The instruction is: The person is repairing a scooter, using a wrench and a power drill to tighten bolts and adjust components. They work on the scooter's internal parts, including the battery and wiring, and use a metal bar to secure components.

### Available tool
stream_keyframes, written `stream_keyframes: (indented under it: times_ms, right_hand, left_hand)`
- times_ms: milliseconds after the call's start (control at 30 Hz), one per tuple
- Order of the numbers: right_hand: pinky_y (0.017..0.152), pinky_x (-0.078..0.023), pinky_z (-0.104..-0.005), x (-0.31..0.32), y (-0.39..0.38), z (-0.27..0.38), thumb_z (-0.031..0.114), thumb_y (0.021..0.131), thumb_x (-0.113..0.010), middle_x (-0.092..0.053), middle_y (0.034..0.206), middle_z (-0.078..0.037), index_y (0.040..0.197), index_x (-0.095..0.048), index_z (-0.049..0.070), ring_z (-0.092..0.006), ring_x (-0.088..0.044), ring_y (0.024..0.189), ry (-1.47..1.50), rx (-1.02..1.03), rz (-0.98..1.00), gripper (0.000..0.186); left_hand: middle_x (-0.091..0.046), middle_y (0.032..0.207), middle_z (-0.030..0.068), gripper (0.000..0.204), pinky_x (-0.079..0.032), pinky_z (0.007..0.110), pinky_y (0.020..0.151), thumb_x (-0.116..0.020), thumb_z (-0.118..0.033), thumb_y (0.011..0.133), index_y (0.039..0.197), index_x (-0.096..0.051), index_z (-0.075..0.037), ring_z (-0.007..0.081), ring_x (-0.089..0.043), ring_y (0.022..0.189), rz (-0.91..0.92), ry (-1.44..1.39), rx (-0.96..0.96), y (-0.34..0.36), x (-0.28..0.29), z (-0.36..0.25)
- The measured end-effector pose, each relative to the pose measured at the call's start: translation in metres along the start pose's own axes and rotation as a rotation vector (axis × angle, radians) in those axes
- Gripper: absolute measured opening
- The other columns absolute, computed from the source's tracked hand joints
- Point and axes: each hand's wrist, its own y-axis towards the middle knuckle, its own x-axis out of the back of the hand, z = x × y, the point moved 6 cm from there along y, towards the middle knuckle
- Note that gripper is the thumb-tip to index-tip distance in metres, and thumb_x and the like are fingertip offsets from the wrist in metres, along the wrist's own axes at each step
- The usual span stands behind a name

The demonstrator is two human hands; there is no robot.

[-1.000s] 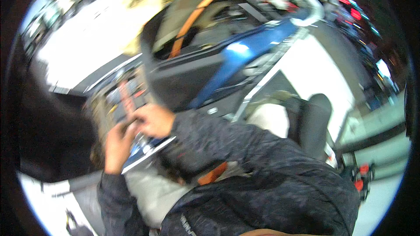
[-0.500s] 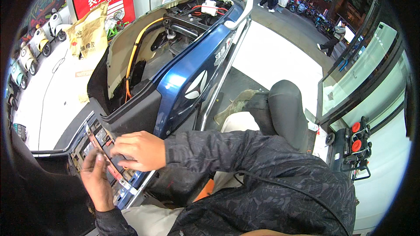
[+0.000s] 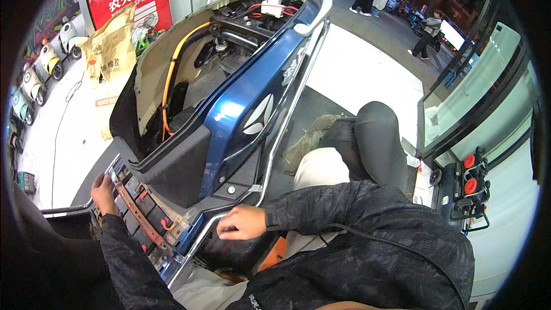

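Note:
A reddish metal bar lies across an open compartment of dark blocks in a blue vehicle body. At the bar's far-left end is my left hand, its fingers bunched together beside the compartment rim. Whatever sits between those fingertips is too small to make out. Farther right, my right hand hovers next to the silver rail, apart from the bar. Its fingers are curled in and close together, their tips partly turned away. An orange-red cable loop shows near the bar's near end.
Ahead, the opened body shell holds an orange cable and a white box. A brown paper sack stands at the left, beyond it a row of small scooters. On the right are a dark seat and a black frame with red knobs.
My hands have moved apart from over the bar's middle. The left went to its far-left end; the right drew back rightward to the silver rail. More of the bar and compartment shows.

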Motion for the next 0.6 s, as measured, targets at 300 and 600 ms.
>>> stream_keyframes:
  times_ms: [300,600]
  right_hand:
    - [0.076,-0.061,-0.0371,-0.025,0.013,0.015,0.023,0.096,-0.077,-0.076,0.095,-0.01,0.101,-0.077,0.006,-0.0269,-0.075,0.084,-0.187,0.015,0.158,0.018]
    - [0.076,-0.059,-0.0467,-0.054,0.289,0.066,0.028,0.099,-0.067,-0.076,0.086,-0.02,0.097,-0.077,0.001,-0.0418,-0.073,0.081,-0.406,0.234,-0.09,0.028]
  left_hand:
    - [-0.08,0.104,0.0168,0.028,-0.057,0.043,0.086,-0.071,-0.016,0.091,0.111,-0.077,0.002,0.0326,-0.076,0.096,-0.285,0.554,-0.435,0.01,0.045,-0.02]
    - [-0.077,0.111,0.0174,0.025,-0.056,0.046,0.095,-0.076,-0.02,0.092,0.112,-0.078,-0.006,0.0367,-0.072,0.108,-0.215,0.658,-0.249,-0.023,0.052,0.018]
